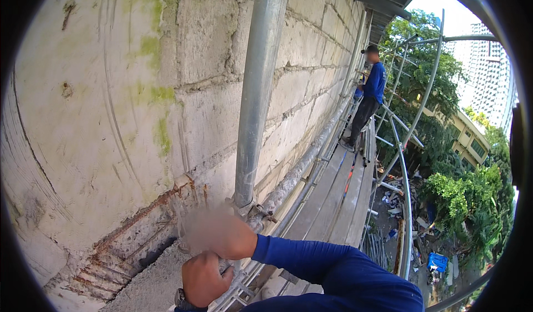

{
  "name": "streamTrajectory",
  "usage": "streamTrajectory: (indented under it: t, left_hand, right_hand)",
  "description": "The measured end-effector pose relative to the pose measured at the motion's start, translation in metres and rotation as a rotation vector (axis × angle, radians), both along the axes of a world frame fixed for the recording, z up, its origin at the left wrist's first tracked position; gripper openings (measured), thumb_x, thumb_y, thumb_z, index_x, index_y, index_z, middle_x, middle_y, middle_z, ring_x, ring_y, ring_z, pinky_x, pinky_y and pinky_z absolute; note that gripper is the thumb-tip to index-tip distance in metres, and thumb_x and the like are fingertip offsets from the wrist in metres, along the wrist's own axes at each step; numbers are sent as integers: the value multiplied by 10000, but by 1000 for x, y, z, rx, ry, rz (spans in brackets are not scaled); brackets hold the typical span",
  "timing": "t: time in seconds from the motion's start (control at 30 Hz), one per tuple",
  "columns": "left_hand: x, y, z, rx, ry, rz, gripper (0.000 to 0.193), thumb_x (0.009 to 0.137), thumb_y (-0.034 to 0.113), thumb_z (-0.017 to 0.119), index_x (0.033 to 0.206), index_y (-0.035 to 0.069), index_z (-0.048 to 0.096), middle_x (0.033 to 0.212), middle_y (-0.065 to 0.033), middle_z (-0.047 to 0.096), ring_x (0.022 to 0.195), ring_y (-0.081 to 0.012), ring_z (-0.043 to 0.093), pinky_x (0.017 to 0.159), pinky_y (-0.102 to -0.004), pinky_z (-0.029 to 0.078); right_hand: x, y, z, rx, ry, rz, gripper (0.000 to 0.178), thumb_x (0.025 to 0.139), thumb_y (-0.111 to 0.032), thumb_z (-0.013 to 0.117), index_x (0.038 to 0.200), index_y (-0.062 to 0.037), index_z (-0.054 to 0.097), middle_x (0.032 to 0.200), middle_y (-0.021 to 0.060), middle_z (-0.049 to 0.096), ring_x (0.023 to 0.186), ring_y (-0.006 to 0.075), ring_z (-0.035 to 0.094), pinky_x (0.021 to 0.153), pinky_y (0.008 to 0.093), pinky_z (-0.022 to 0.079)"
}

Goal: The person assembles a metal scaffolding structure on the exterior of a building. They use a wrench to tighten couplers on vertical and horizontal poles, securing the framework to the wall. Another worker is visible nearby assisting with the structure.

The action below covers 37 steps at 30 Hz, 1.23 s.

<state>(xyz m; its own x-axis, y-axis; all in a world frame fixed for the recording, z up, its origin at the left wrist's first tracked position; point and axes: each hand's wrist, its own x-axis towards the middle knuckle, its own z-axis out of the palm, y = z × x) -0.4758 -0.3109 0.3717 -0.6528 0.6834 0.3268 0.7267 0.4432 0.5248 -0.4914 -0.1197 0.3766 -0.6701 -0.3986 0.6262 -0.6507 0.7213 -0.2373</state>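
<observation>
My left hand (204,280), with a dark watch at the wrist, is closed in a fist low in the view; what it holds, if anything, is hidden. Just above it and touching it is my right hand (237,238), reaching in from the right in a blue sleeve (311,259). A blurred patch covers its fingers, so their grip cannot be made out. Both hands are beside the foot of an upright metal scaffold tube (261,90), close to a coupler (256,213). Left of them, broken concrete (139,240) exposes rusty reinforcing bars (111,270).
A concrete block wall (205,40) runs along the left. Scaffold planks (322,201) stretch away, with a co-worker (372,95) in blue standing farther along. Curved-looking scaffold rails (408,212) edge the right side. Far below lie debris and a blue object (437,262) beside trees (461,195).
</observation>
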Motion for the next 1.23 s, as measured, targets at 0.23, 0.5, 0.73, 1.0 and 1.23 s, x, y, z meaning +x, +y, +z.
streamTrajectory:
  t: [0.23, 0.5, 0.73, 1.0, 1.23]
  left_hand:
    - [6, -2, 0, 120, 126, -9, 308, 810, 249, 764, 1001, 38, 645, 831, -223, 687, 772, -444, 672, 689, -531, 533]
    - [6, 0, 1, 15, 105, 21, 451, 717, 268, 838, 1045, 21, 654, 824, -226, 698, 779, -448, 686, 690, -529, 542]
    - [12, -3, -1, 41, 191, 16, 514, 729, 257, 845, 1150, 9, 683, 883, -268, 716, 840, -467, 693, 742, -531, 551]
    - [12, -5, -4, 180, 325, -64, 535, 768, 304, 836, 1190, 9, 690, 927, -278, 723, 865, -469, 696, 776, -538, 551]
    - [12, -5, -3, 159, 340, -63, 542, 773, 316, 833, 1201, 16, 692, 960, -269, 734, 907, -458, 702, 814, -534, 550]
  right_hand:
    - [10, -5, 15, -83, 21, -31, 191, 893, -169, 689, 970, -37, 575, 871, 188, 620, 829, 443, 626, 717, 542, 497]
    - [-5, 0, -13, -38, 151, -47, 187, 933, -174, 667, 1018, -17, 609, 886, 207, 630, 834, 457, 625, 725, 544, 491]
    - [26, 25, 42, -327, 141, -121, 145, 997, -133, 607, 1028, 5, 639, 832, 220, 645, 778, 451, 630, 702, 500, 500]
    - [106, 235, 131, -442, 401, -785, 428, 1018, -252, 628, 1345, 25, 624, 801, 181, 665, 710, 260, 619, 693, 396, 497]
    - [212, 339, 136, -681, 287, -1105, 453, 970, -233, 669, 1310, 67, 656, 1170, 246, 743, 1121, 335, 722, 1009, 374, 518]
